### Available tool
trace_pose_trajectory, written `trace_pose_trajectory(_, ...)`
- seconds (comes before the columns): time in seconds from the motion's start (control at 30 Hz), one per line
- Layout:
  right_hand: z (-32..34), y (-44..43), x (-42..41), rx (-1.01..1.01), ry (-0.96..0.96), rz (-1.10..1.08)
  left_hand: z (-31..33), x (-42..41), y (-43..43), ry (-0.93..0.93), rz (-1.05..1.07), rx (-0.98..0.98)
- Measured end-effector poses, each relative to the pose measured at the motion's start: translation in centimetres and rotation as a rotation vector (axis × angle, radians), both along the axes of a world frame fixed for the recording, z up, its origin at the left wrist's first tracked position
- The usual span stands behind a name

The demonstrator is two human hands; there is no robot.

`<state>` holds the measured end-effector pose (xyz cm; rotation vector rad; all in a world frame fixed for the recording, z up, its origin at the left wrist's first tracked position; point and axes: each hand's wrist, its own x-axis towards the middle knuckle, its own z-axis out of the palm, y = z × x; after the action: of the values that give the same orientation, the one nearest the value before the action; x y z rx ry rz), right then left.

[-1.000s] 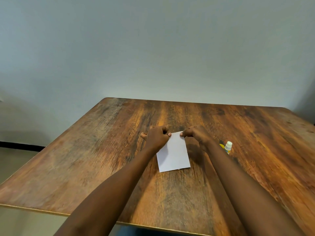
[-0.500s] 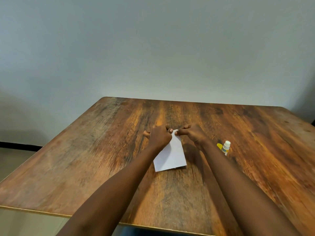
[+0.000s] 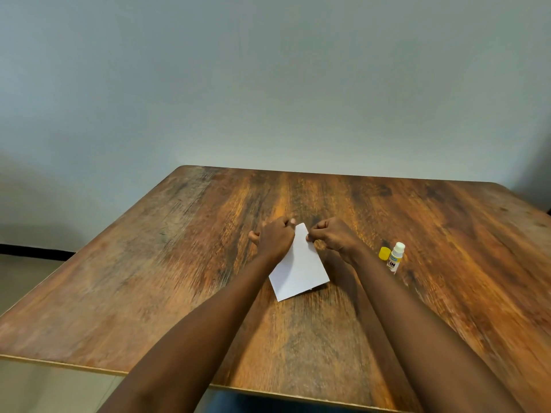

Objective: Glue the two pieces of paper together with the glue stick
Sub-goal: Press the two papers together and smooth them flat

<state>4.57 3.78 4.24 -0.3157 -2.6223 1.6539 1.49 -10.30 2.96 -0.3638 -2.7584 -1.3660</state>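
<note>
A white paper (image 3: 299,268) lies in the middle of the wooden table (image 3: 149,278), turned a little counter-clockwise. Whether it is one sheet or two stacked I cannot tell. My left hand (image 3: 275,238) is closed over its far left corner and covers part of its left edge. My right hand (image 3: 335,236) pinches the far right edge between thumb and fingers. The glue stick (image 3: 396,257) stands upright and uncapped to the right of my right hand, apart from it. Its yellow cap (image 3: 384,253) rests on the table just left of it.
A pale wall rises behind the table's far edge. The table's near edge (image 3: 89,366) runs across the bottom of the view, and its left edge slants toward the floor with a dark baseboard at the far left.
Both hands have drawn closer together at the paper's far end. The paper has rotated counter-clockwise, its near end swinging right. The glue stick and cap have stayed put.
</note>
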Motion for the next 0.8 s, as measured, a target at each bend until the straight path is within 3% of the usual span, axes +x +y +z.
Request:
trace_pose_trajectory(0.17, 0.37, -0.15, -0.14, 0.033, 0.03, 0.044, 0.33, -0.04, 0.05, 0.081, -0.004, -0.022)
trace_pose_trajectory(0.4, 0.13, -0.22, 0.36, 0.003, -0.033, 0.065, 0.17, -0.17, 0.08, -0.016, 0.059, 0.211)
trace_pose_trajectory(0.6, -0.03, -0.42, 0.4, -0.045, -0.039, 0.06, 0.31, -0.09, -0.05, 0.009, 0.136, 0.18)
trace_pose_trajectory(0.8, -0.07, -0.27, 0.66, -0.007, -0.043, 0.101, 0.54, -0.47, -0.55, -0.026, 0.211, 0.269)
